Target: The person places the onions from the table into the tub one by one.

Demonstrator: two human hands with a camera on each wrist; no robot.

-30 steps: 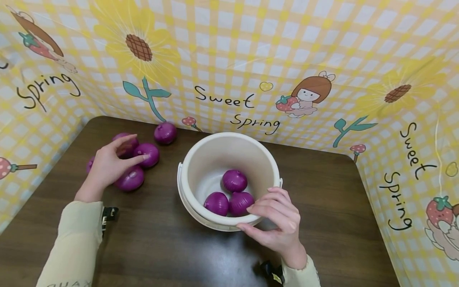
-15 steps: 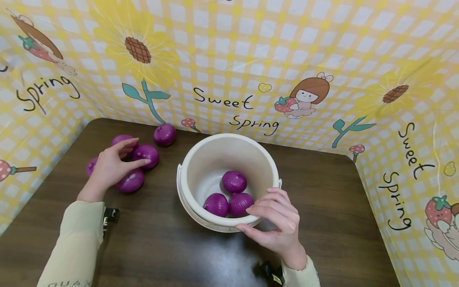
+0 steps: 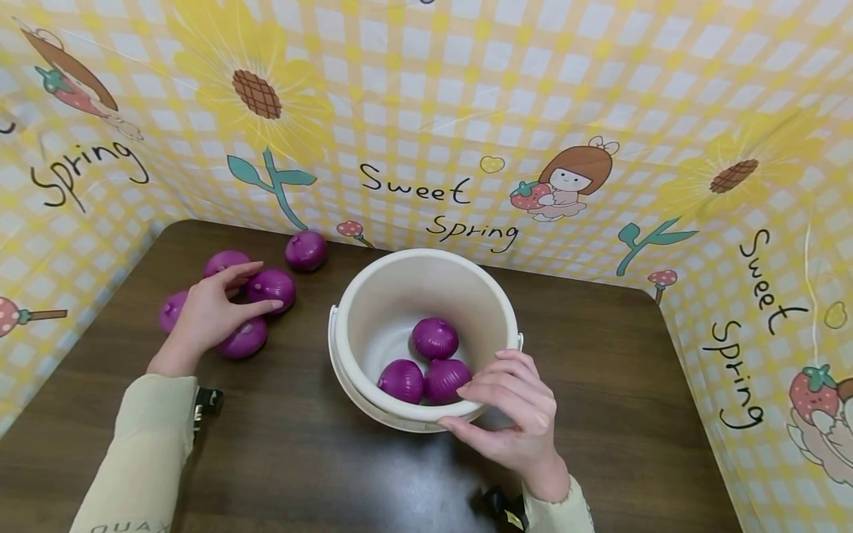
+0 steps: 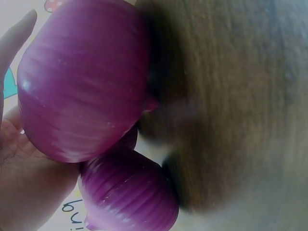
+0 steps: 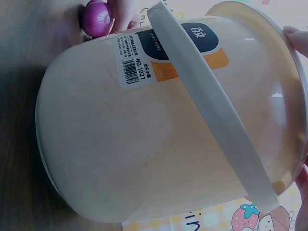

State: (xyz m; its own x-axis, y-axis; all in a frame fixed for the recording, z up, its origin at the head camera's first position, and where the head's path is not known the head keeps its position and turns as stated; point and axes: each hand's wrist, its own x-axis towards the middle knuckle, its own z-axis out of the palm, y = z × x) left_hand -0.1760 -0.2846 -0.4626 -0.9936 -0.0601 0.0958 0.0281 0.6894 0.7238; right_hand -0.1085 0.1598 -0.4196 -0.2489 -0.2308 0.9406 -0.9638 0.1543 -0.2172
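- Pinching the rim of one cream plastic bucket [image 3: 423,289], the right hand [image 3: 516,403] has its thumb outside and fingers inside.
- The left hand's [image 3: 209,307] thumb and fingers span one red onion [image 3: 278,287]; whether they grip it, I cannot tell.
- Three red onions [image 3: 244,340] lie close about that hand; a lone onion [image 3: 306,250] sits farther back.
- Three others [image 3: 435,338] rest inside the bucket: eight altogether.
- The bucket stands upright on the brown surface [image 3: 320,474], with one white handle [image 5: 209,103] and one barcode [image 5: 130,71].
- Two big sunflowers [image 3: 256,94] decorate the checked cloth [image 3: 413,96].
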